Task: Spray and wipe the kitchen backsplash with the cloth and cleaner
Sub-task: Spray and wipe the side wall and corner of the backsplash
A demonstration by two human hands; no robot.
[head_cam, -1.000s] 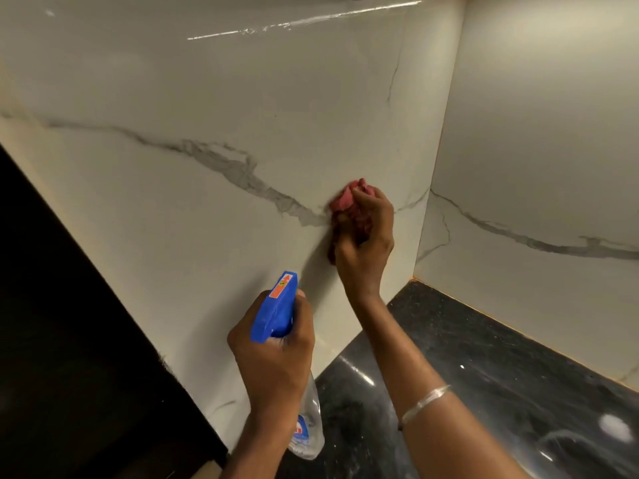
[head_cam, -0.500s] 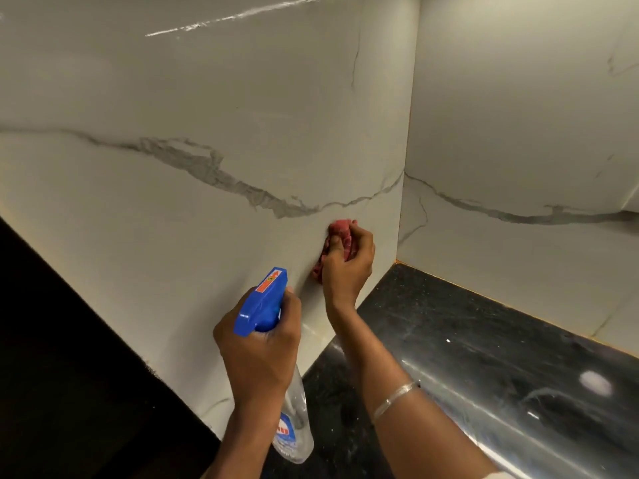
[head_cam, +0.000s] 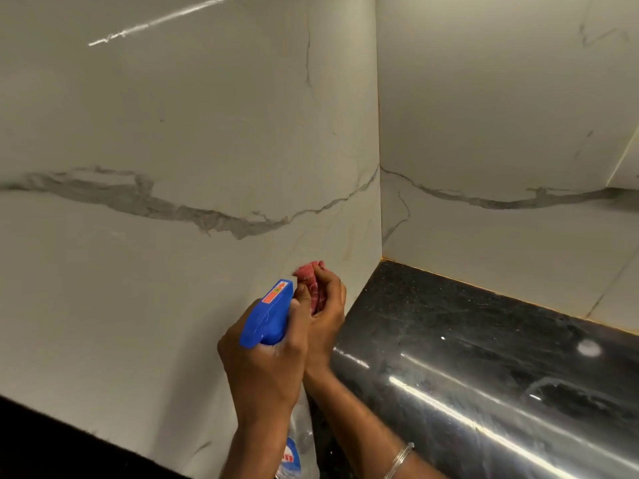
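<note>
The backsplash (head_cam: pixel 173 133) is white marble-look tile with grey veins, meeting a second tiled wall at a corner. My right hand (head_cam: pixel 326 312) holds a bunched red cloth (head_cam: pixel 311 274) against the lower part of the left wall, close to the counter. My left hand (head_cam: pixel 266 364) grips the neck of a clear spray bottle (head_cam: pixel 299 440) with a blue trigger head (head_cam: pixel 268 314), just in front of and partly covering my right hand. The nozzle points toward the wall.
A glossy black stone countertop (head_cam: pixel 484 375) runs along the right wall (head_cam: pixel 501 115) and into the corner. A dark area (head_cam: pixel 52 447) lies at the lower left below the left wall's edge. A thin bangle (head_cam: pixel 399 459) sits on my right wrist.
My right hand has wiped the cloth downward along the left wall, from the grey vein to near the counter. The view has shifted left and closer. My left hand keeps holding the bottle.
</note>
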